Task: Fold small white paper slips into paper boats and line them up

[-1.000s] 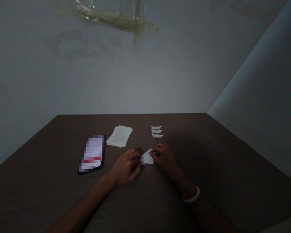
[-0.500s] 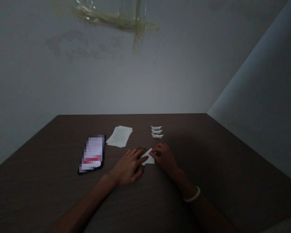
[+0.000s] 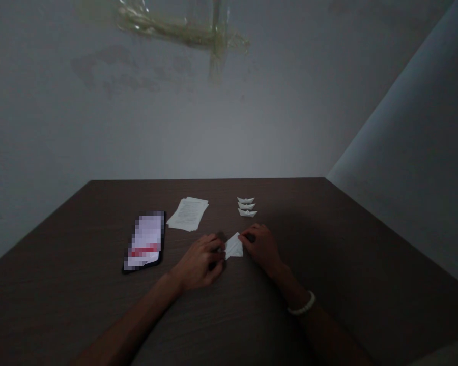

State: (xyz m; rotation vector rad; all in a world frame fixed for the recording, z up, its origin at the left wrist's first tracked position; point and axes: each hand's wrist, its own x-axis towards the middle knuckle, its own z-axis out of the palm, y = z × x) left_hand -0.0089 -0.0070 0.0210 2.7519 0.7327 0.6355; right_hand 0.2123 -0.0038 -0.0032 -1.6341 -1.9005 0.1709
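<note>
The right hand (image 3: pixel 262 250) has its thumb and fingers closed together at the upper right edge of a small folded paper (image 3: pixel 234 247), and it seems to pinch this edge. The left hand (image 3: pixel 200 262) is bent, with its fingertips at the left edge of the same paper; I cannot tell if they grip it or only touch it. The folded paper is white and lies between the two hands, on the dark brown table (image 3: pixel 229 320). Beyond it, three small white paper boats (image 3: pixel 247 207) stand close together, one behind the other. To the left of them lies a loose stack of printed sheets (image 3: pixel 188 213), with edges not well aligned. Farther left is a smartphone (image 3: pixel 145 241), its blurred screen facing up, with a red band. A white bracelet (image 3: pixel 302 305) is around the right wrist.
</note>
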